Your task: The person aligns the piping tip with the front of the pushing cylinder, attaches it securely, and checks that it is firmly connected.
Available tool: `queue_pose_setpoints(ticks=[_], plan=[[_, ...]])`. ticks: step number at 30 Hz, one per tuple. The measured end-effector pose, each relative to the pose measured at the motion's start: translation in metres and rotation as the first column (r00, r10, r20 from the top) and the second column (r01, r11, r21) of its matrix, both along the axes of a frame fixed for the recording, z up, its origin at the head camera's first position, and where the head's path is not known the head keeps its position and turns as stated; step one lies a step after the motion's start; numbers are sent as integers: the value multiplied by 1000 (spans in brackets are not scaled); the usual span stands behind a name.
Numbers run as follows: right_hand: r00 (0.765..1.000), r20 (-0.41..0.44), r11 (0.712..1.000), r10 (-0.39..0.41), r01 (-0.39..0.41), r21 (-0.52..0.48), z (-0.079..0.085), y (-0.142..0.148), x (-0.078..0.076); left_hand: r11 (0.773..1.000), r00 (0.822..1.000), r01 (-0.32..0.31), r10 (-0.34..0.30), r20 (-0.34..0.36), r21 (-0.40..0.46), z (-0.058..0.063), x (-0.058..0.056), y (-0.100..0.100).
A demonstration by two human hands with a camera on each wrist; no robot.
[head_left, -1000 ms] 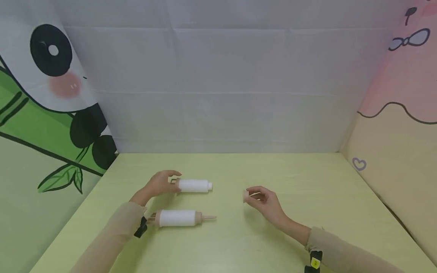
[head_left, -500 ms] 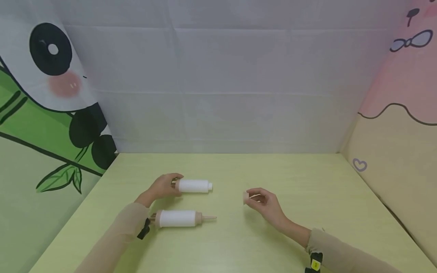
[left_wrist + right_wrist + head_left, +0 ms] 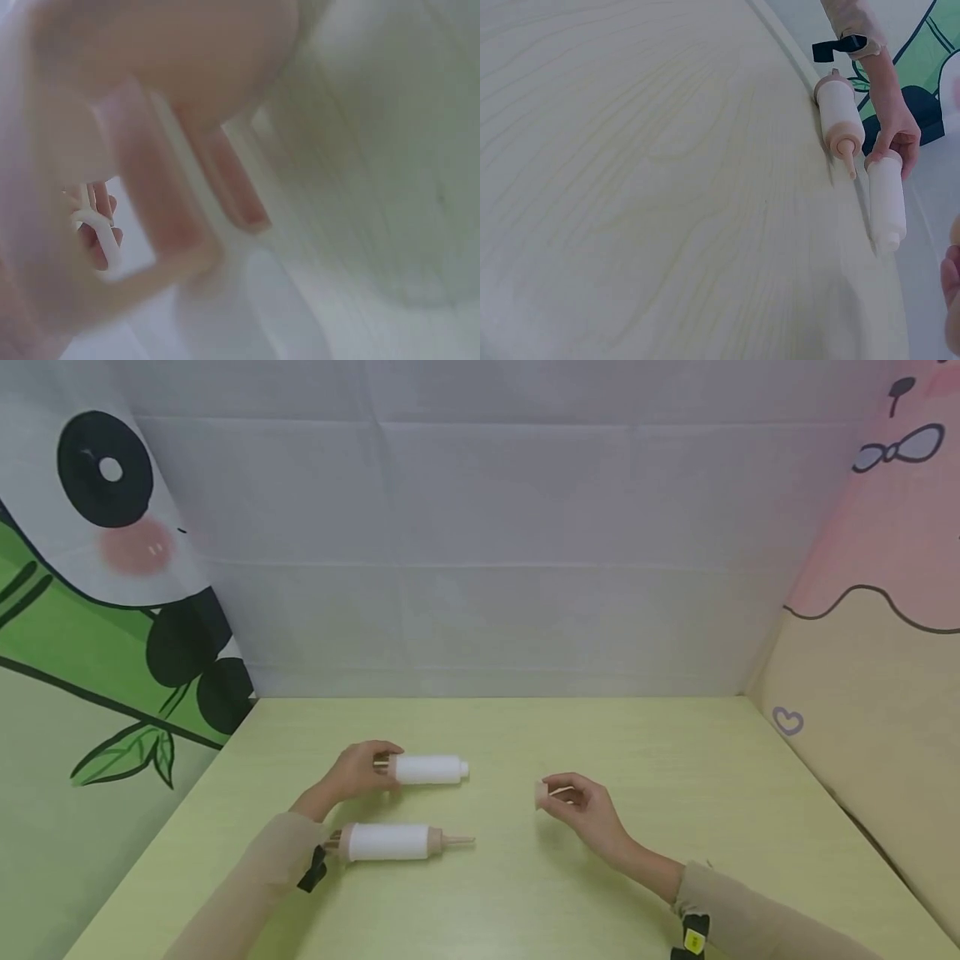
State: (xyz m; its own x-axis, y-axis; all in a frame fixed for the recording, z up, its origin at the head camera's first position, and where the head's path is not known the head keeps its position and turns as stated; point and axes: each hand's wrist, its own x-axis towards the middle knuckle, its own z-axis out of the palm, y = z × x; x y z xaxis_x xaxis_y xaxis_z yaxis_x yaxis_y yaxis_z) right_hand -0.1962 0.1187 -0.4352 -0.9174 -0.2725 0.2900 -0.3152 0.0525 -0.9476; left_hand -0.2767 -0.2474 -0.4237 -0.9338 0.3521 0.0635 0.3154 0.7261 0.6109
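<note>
Two white, syringe-like tubes with tan ends lie side by side on the pale table. My left hand (image 3: 365,771) holds the farther white tube (image 3: 427,769) by its tan left end; its short white tip points right. Close up in the left wrist view is that tube's tan handle (image 3: 161,180), blurred. Nearer lies the second white tube (image 3: 390,842), with a tan collar and thin nozzle, beside my left wrist. To the right, my right hand (image 3: 585,810) pinches a small beige piece (image 3: 541,795) between thumb and fingers above the table. Its exact shape is unclear.
The light wood-grain table (image 3: 615,727) reaches back to a white cloth backdrop (image 3: 495,560). A panda-print panel (image 3: 135,652) stands at the left, a pink and cream panel (image 3: 870,693) at the right. Black straps are on both wrists.
My left fingers have settled closer on the farther tube's tan end, and the tube has shifted very slightly right. My right hand with the beige piece has barely moved.
</note>
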Motion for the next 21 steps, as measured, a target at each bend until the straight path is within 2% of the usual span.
queue_pose_setpoints(ticks=[6, 10, 13, 21], plan=[[1000, -9, 1000, 5, -5, 0, -3, 2, -3, 997, 1000, 15, -15, 6, 73, 3, 7, 8], [1000, -6, 1000, 1, -1, 6, -4, 4, -4, 991, 999, 51, -51, -9, 124, 7, 12, 16], [1000, -2, 1000, -10, 10, 5, -4, 5, -5, 984, 996, 93, -91, -19, 155, 13, 18, 24], [1000, -15, 1000, -24, 24, 6, 1, 7, -7, 957, 989, 145, -147, -12, 251, 27, 31, 41]])
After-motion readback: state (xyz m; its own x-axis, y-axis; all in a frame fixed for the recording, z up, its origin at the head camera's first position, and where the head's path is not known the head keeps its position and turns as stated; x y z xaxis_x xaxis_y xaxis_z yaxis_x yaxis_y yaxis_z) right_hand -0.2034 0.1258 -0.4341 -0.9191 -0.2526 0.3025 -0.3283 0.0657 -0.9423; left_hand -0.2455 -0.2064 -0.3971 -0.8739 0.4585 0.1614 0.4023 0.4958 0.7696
